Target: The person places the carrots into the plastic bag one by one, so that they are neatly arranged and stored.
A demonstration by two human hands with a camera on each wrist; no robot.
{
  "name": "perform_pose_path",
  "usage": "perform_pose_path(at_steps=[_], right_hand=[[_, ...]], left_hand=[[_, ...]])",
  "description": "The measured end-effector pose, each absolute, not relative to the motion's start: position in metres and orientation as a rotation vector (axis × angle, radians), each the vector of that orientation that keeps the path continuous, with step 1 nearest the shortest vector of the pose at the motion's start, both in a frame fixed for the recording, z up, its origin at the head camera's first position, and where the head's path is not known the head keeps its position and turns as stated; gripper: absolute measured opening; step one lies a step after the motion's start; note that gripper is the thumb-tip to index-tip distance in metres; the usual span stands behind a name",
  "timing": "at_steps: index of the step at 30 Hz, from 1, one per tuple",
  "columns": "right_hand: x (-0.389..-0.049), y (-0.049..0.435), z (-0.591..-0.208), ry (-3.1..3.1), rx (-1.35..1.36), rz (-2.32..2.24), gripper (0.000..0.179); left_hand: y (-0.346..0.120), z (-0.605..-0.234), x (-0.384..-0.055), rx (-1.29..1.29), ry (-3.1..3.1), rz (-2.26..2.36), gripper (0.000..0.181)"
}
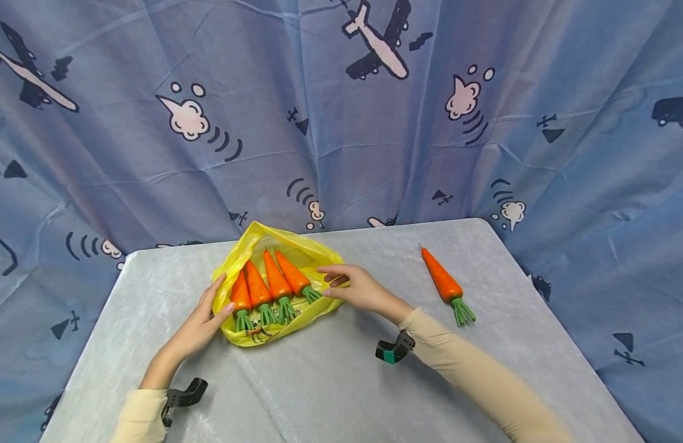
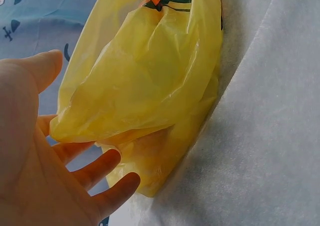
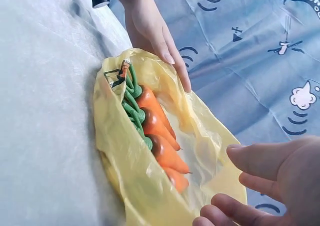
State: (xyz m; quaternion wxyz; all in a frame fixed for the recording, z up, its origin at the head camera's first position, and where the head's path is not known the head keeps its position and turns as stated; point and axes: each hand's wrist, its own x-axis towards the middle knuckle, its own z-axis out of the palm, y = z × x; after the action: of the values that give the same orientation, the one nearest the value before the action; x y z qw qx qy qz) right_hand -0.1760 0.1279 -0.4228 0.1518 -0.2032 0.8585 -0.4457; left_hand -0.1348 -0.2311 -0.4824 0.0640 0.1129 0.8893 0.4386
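A yellow plastic bag (image 1: 251, 232) lies on the table with its mouth open, several orange toy carrots (image 1: 276, 280) side by side inside, green tops toward the front. My left hand (image 1: 199, 321) rests along the bag's left side, thumb at the rim; in the left wrist view its fingers (image 2: 112, 193) spread loosely at the yellow plastic. At the right rim is my right hand (image 1: 362, 289), fingers slightly bent, near the green top of the rightmost carrot. In the right wrist view its thumb (image 3: 257, 158) stands apart from the fingers, with nothing between them.
One more carrot (image 1: 442, 277) lies on the table to the right, beyond the right forearm. The table has a pale grey cloth (image 1: 319, 394). Behind it hangs a blue curtain (image 1: 341, 123) with airplane prints. Black bands (image 1: 395, 347) are on both wrists.
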Motion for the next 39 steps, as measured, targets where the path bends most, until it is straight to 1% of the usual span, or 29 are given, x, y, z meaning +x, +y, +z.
perform_pose_path(at_steps=[12,17,25,30,39], right_hand=[[-0.151,0.185,-0.436,2.432,-0.511,-1.34,0.052],[-0.146,0.21,-0.444,2.426,-0.508,-1.387,0.052],[-0.145,0.25,-0.45,2.447,-0.463,-1.412,0.054],[-0.15,0.273,-0.447,2.516,-0.445,-1.424,0.057],[-0.161,0.311,-0.438,2.63,-0.367,-1.348,0.057]], left_hand=[[-0.231,-0.483,-0.134,0.346,2.693,1.32,0.074],[-0.23,-0.483,-0.133,0.341,2.693,1.324,0.074],[-0.231,-0.484,-0.133,0.337,2.696,1.32,0.073],[-0.231,-0.483,-0.133,0.329,2.692,1.319,0.074],[-0.231,-0.484,-0.134,0.346,2.707,1.321,0.073]])
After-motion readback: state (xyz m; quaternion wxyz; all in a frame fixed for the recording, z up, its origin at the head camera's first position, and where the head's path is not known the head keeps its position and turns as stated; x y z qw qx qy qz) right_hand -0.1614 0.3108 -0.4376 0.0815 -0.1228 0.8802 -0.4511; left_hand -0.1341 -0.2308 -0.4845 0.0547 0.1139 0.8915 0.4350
